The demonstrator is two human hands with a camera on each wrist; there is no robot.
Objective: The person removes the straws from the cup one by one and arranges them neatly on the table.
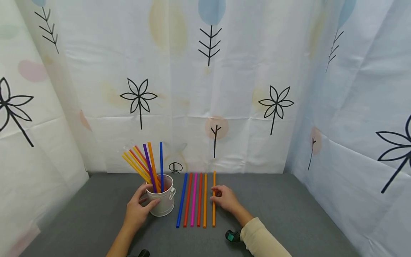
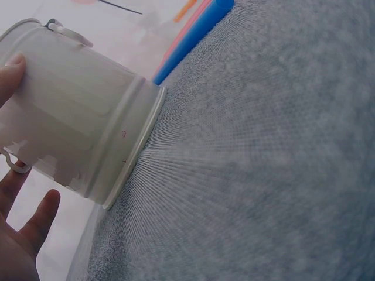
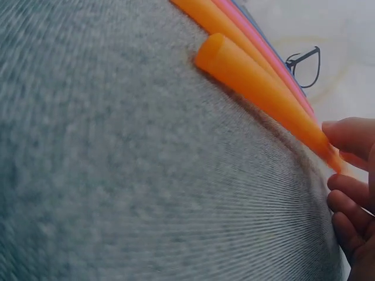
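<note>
A small white metal bucket [image 1: 162,206] stands upright on the grey table, left of the middle. My left hand [image 1: 135,211] holds it from the left, with the thumb [image 2: 10,76] against its wall and fingers around its far side. Several yellow, orange, red, purple and blue straws [image 1: 153,167] lean out of it. My right hand [image 1: 227,199] pinches an orange straw [image 1: 214,216] between thumb and fingers. This straw lies at the right end of a row, a small gap from its neighbour, another orange straw [image 1: 205,207]. Its near end shows close over the cloth in the right wrist view.
The row continues leftward with a red straw [image 1: 199,205], a pink straw [image 1: 194,200], another red straw [image 1: 187,203] and a blue straw [image 1: 181,201] nearest the bucket. A patterned white curtain [image 1: 244,142] hangs behind the grey table [image 1: 273,207] and at both sides.
</note>
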